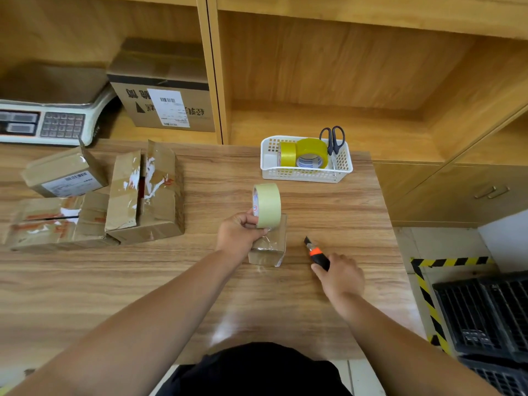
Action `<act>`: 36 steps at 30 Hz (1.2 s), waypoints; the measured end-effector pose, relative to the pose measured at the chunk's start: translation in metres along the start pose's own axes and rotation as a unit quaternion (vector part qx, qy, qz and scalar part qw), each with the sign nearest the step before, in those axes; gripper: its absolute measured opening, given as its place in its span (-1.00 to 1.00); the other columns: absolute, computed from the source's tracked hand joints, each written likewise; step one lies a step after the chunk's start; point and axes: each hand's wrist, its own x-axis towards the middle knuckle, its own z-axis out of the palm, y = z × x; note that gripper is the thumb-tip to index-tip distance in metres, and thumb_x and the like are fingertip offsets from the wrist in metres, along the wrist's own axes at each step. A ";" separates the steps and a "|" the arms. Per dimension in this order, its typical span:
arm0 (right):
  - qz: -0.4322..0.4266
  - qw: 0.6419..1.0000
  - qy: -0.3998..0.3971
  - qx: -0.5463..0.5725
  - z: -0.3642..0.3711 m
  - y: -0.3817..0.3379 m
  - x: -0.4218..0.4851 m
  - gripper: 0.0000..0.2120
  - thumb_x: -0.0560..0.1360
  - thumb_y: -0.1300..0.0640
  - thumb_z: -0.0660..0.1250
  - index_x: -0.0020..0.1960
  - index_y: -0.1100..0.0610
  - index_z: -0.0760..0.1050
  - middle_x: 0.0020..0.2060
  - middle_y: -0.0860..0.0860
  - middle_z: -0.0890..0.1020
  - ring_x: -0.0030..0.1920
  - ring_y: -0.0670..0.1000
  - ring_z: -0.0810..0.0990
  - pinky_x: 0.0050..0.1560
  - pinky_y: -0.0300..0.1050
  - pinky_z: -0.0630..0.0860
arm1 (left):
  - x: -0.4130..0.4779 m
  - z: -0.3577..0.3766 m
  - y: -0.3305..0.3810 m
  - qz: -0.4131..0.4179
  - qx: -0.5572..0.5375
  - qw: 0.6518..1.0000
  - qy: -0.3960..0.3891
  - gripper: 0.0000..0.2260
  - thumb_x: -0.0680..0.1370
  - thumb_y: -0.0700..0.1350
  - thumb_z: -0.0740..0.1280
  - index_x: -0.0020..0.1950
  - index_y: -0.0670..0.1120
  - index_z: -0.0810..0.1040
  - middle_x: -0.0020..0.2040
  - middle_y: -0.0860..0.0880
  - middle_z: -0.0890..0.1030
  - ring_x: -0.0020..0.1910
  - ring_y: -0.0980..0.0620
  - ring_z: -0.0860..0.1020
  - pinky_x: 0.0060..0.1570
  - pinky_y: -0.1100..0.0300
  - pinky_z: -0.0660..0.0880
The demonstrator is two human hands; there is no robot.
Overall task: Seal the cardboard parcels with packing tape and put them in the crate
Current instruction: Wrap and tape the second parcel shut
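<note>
A small cardboard parcel [273, 247] lies in the middle of the wooden table [200, 281], with clear tape over its near end. My left hand [238, 234] grips a pale roll of packing tape [268, 205] that stands on edge on the parcel's top. To the right, my right hand [341, 275] holds a black and orange utility knife [315, 252] just above the table, its tip pointing toward the parcel. Three more cardboard parcels [145, 192] sit at the table's left, flaps loose. A black plastic crate [485, 312] stands on the floor at the right.
A white basket [305, 174] at the table's far edge holds two yellow tape rolls and black scissors [333, 140]. A weighing scale [43, 121] and a labelled carton [165, 107] sit on the shelf at the back left. Yellow-black hazard tape [425, 292] marks the floor around the crate.
</note>
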 end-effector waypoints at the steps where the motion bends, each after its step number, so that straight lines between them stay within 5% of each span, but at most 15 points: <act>1: -0.002 1.000 -0.010 -0.018 0.001 0.001 0.002 -0.56 0.51 -0.28 0.17 0.11 0.07 0.48 -0.01 -0.01 0.58 0.07 0.02 0.51 -0.03 -0.12 0.41 | 0.000 0.000 0.000 -0.001 -0.004 1.000 0.001 -0.80 0.35 -0.43 0.47 -0.06 -0.33 0.59 0.21 -0.11 0.60 0.11 -0.06 0.62 0.19 -0.02 0.51; 5: -0.015 0.998 -0.058 -0.031 -0.001 -0.003 0.010 -0.56 0.50 -0.25 0.23 0.16 0.07 0.45 0.04 0.00 0.56 0.10 0.03 0.50 -0.06 -0.13 0.39 | -0.002 0.000 0.001 -0.005 -0.018 1.000 -0.001 -0.83 0.36 -0.44 0.45 -0.10 -0.31 0.58 0.17 -0.26 0.59 0.18 -0.14 0.58 0.23 -0.04 0.49; 8: -0.068 0.996 0.024 0.055 -0.007 -0.013 0.012 -0.62 0.54 -0.12 0.24 0.20 0.13 0.46 0.07 0.04 0.55 0.09 0.07 0.51 -0.01 -0.10 0.43 | 0.000 -0.003 0.000 -0.012 -0.019 1.000 0.002 -0.80 0.36 -0.43 0.47 -0.04 -0.34 0.58 0.17 -0.27 0.59 0.21 -0.15 0.55 0.24 -0.06 0.47; 12: -0.269 0.913 0.253 0.175 -0.023 -0.029 0.003 -0.74 0.53 0.11 0.22 0.17 0.16 0.53 0.05 0.04 0.57 0.09 0.04 0.51 0.14 -0.05 0.44 | -0.001 -0.001 0.000 -0.011 -0.027 1.000 -0.008 -0.84 0.36 -0.41 0.47 -0.10 -0.28 0.60 0.16 -0.25 0.60 0.20 -0.14 0.57 0.22 -0.05 0.50; 17: -0.470 0.829 0.261 0.151 -0.027 -0.043 -0.001 -0.69 0.50 0.13 0.20 0.22 0.15 0.49 0.04 0.08 0.55 0.07 0.03 0.46 0.11 -0.16 0.37 | -0.002 0.002 0.000 -0.013 -0.038 0.999 0.001 -0.78 0.36 -0.41 0.47 -0.03 -0.33 0.58 0.13 -0.23 0.62 0.11 -0.12 0.61 0.16 -0.03 0.53; 23: -0.470 0.822 0.279 0.158 -0.013 -0.041 -0.004 -0.67 0.53 0.17 0.24 0.29 0.08 0.43 0.08 0.08 0.58 0.12 0.05 0.51 -0.04 -0.09 0.57 | -0.003 0.005 0.000 -0.021 -0.056 0.998 0.005 -0.80 0.36 -0.38 0.49 -0.06 -0.26 0.61 0.15 -0.21 0.62 0.15 -0.10 0.59 0.15 0.00 0.54; 29: -0.479 0.834 0.253 0.106 -0.021 -0.046 -0.005 -0.62 0.52 0.10 0.18 0.30 0.12 0.50 -0.01 0.05 0.58 0.05 0.03 0.46 0.02 -0.09 0.53 | -0.007 0.007 0.002 -0.029 -0.078 0.997 0.008 -0.83 0.39 -0.41 0.45 -0.06 -0.25 0.61 0.15 -0.20 0.62 0.07 -0.10 0.63 -0.24 0.29 0.59; 36: -0.476 0.844 0.226 0.097 -0.028 -0.050 -0.007 -0.59 0.48 0.07 0.15 0.28 0.13 0.50 -0.06 0.03 0.55 -0.02 0.03 0.42 -0.02 -0.09 0.55 | -0.009 0.010 0.012 -0.041 -0.140 0.989 0.022 -0.85 0.41 -0.39 0.43 -0.11 -0.18 0.60 -0.31 -0.01 0.67 -0.36 0.13 0.63 -0.39 0.29 0.54</act>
